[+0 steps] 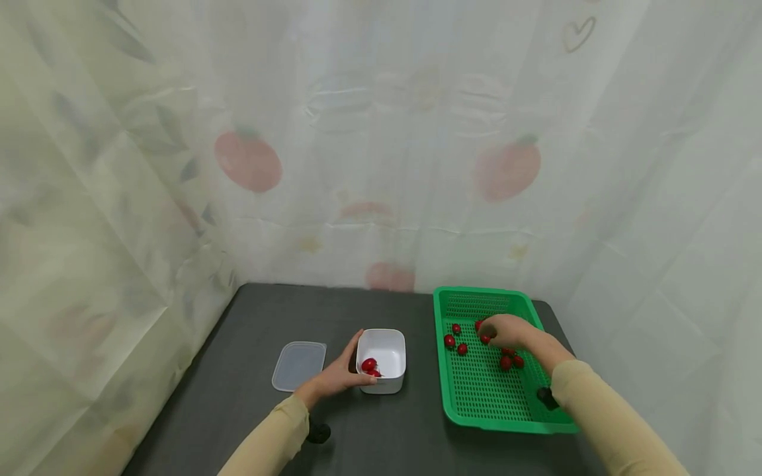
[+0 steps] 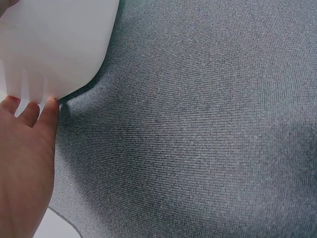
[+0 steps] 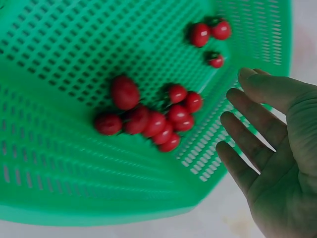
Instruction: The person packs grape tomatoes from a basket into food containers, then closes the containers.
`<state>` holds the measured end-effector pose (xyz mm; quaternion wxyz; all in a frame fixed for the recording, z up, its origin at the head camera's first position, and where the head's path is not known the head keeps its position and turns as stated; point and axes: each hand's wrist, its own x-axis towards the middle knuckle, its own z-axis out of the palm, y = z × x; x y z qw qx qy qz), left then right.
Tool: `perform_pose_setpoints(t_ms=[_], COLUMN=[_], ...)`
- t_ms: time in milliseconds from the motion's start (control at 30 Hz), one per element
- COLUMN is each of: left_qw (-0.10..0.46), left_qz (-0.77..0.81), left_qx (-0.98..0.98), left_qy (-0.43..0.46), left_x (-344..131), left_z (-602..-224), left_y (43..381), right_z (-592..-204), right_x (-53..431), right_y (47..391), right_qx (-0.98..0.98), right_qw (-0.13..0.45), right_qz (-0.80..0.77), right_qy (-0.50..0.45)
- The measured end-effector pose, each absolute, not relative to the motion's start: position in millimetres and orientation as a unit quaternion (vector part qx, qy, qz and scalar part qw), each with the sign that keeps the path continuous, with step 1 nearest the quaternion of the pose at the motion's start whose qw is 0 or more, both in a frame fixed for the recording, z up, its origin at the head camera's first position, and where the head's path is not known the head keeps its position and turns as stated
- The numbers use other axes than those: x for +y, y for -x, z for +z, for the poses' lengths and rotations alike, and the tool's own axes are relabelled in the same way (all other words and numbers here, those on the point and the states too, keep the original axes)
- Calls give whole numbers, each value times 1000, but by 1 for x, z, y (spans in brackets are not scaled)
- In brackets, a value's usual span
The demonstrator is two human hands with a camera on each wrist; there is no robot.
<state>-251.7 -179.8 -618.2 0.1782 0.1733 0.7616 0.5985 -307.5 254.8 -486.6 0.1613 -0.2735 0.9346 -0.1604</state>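
My left hand grips a square white container at its left side, thumb across the near wall and fingers along the far left. Its fingertips press the container's wall in the left wrist view. A few cherry tomatoes lie inside, at the container's near left. Over the far part of a green perforated basket hovers my right hand, fingers spread and slightly bent, holding nothing. Below it, a cluster of cherry tomatoes lies on the basket floor, with several more loose ones nearby.
A translucent flat lid lies on the dark grey table, left of the container. Pale patterned curtains hang behind the table and along both sides. The basket stands at the table's right edge.
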Motion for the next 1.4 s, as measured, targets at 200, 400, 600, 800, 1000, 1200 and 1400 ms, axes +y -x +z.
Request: perform_pose_setpoints(t_ms=[200,400,600,800,1000,1200,1400], left_qw=[180,182,183,186,192,189,189], left_qz=[592,597,596,594,606,605,605], left_qx=[769,763,764,765,754,756,756], left_qy=[-162,-165,-167,-162,-165,-164,-163], left_x=[-181,-181,-181,-181,-182,-181,-181], left_z=[-620,-620,-621,-621,-620,-620,-621], left_y=[251,251,251,251,251,250,251], right_z=[-494,-510,-522,-527,-531,-533,-538], right_x=[264,272,275,274,275,274,272], right_y=[305,308,308,307,307,306,306], right_qx=[942,948,949,948,950,951,948], right_qw=[183,212,223,225,221,222,235], right_qz=[-133,-125,-117,-103,-96,-90,-94], right_qy=[247,203,188,201,201,195,193])
